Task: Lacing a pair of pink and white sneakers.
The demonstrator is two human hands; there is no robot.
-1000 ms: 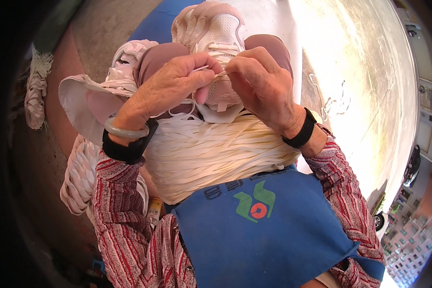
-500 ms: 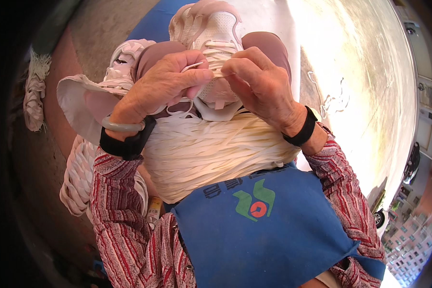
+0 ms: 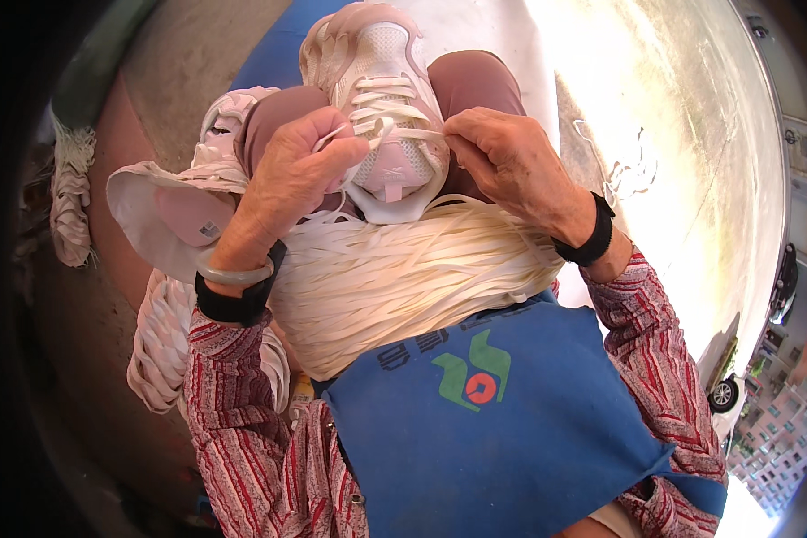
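A pink and white sneaker (image 3: 387, 76) rests between my knees, its tongue end toward me. White shoelace (image 3: 416, 134) crosses its upper in several rows and makes a small loop near the top row. My right hand (image 3: 516, 166) is closed in a pinch on the lace just right of the sneaker, and the strand runs taut back to the eyelets. My left hand (image 3: 307, 166) pinches the lace at the sneaker's left side; a short white end sticks out between thumb and fingers. Below both hands, a thick bundle of cream-white laces (image 3: 412, 273) lies across my lap.
A blue apron (image 3: 502, 439) covers my lap's near side. More pink and white shoes (image 3: 229, 125) sit by my left knee, with a white curved shoe piece (image 3: 148, 211) below. Braided white laces (image 3: 161, 345) hang left. Loose laces (image 3: 632, 170) lie on the floor at right.
My hands have drawn apart from over the sneaker, the right one moving right with the lace and pulling it straight. More of the sneaker's tongue and lace rows now shows.
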